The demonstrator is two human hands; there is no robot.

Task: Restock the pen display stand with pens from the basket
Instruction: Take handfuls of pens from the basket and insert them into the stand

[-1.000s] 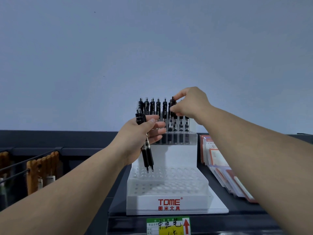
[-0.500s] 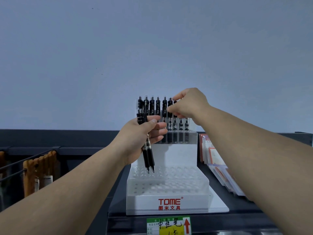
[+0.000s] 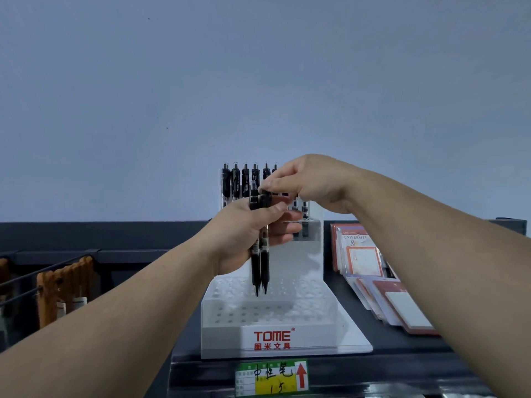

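While the left hand [image 3: 244, 237] grips a pair of black pens [image 3: 260, 268] upright, tips down, its thumb lies across the barrels and its fingers curl round them from behind. The pair hangs in front of the pen display stand [image 3: 273, 337], with the tips just above the holes of the lower tiers and not in any hole.

The right hand [image 3: 313, 182] reaches in from the right. Its thumb and forefinger are pinched together on the top end of the pair, apparently on the right-hand pen; the other fingers are curled. The two hands are almost touching at the pen tops.

The stand is white, stepped acrylic with red TOME lettering on the front. It sits on a dark shelf [image 3: 402, 354].

- Back tier: a row of black pens [image 3: 237, 182] stands upright, clickers up, with its right end hidden behind the right hand.
- A few more pens [image 3: 304, 209] show on the tier below, under the right wrist.
- The holes of the front tiers show no pens.

A green and yellow price label [image 3: 271, 379] with a red arrow is fixed to the shelf edge below the stand. Packs of notepads [image 3: 363, 258] lie fanned to the right of the stand. Brown wooden items [image 3: 66, 282] hang on wire hooks at far left. Behind it all is a plain grey-blue wall [image 3: 258, 81].
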